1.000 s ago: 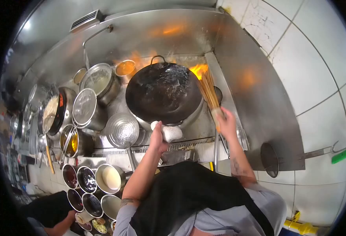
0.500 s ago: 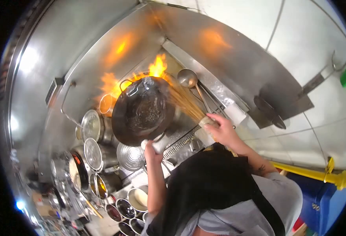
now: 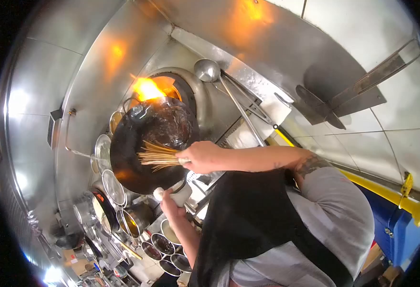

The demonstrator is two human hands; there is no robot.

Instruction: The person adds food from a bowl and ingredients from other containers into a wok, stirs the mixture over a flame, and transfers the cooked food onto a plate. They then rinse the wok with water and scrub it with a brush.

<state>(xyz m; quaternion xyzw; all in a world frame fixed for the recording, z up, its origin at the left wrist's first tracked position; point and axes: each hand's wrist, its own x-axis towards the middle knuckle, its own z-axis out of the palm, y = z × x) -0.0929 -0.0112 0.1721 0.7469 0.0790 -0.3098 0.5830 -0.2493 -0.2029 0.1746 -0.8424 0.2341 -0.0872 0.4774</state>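
Note:
A large dark wok (image 3: 126, 165) is tilted over the front of the lit burner, with water pooled toward its far side. My left hand (image 3: 171, 208) is closed round its near handle through a white cloth (image 3: 182, 195). Fingers wrapped round the bound end, my right hand (image 3: 203, 157) grips a bamboo wok brush (image 3: 158, 156). The splayed bristles of the brush lie over the near part of the wok's inside. Bright flames (image 3: 148, 89) rise behind the wok's far rim.
A ladle (image 3: 207, 71) rests along the back right of the stove. Round strainers (image 3: 114, 187) and pots stand at the left, with several sauce containers (image 3: 163, 244) below. A dark spatula (image 3: 321, 106) stands out near the right wall, above a yellow pipe (image 3: 372, 186).
My right hand has swung left with the brush, from beside the wok to over its inside. The wok has shifted toward me and tilted, uncovering part of the burner; the flames are more bunched.

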